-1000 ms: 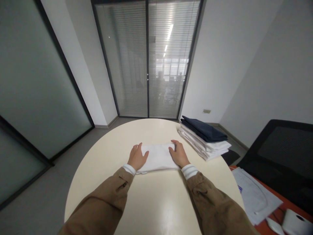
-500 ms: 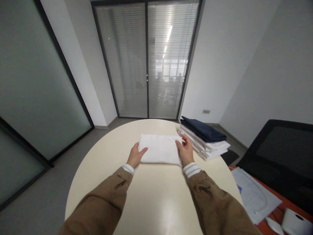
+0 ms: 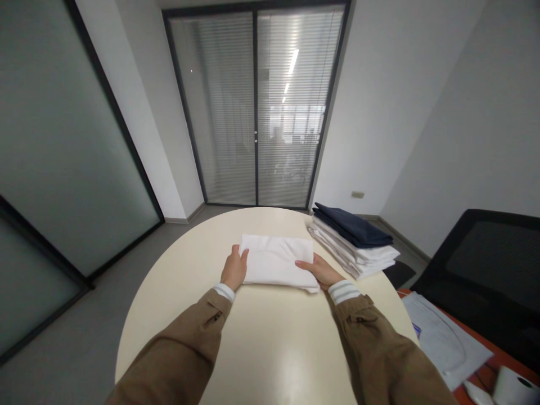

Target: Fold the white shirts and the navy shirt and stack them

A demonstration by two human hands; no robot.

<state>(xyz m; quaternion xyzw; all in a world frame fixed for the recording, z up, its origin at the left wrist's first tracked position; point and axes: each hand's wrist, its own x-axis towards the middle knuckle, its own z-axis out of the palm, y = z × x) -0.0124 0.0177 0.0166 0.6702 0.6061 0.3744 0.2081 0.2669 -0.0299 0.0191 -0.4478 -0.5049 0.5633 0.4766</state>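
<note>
A white garment [image 3: 274, 261], folded into a flat rectangle, lies on the round cream table [image 3: 270, 326] in front of me. My left hand [image 3: 235, 266] grips its left edge, thumb on top and the other fingers out of sight. At the right side my right hand [image 3: 323, 270] holds the edge, its thumb resting on the cloth and its fingers tucked beneath. Near the lower right corner the folded layers show and bulge slightly. To the right of it stands a stack of folded white clothes [image 3: 356, 256] with a folded navy garment [image 3: 353, 225] on top.
At the right a black mesh chair [image 3: 485, 275] stands behind a red-orange surface bearing a grey sheet [image 3: 447, 340], a white mouse [image 3: 478, 392] and a white object [image 3: 512, 387]. Beyond the table is a glass partition with blinds [image 3: 257, 112].
My right hand has slid from the upper right corner down to the middle of the right edge. My left hand has turned more upright. The cloth's lower right corner sits slightly nearer me.
</note>
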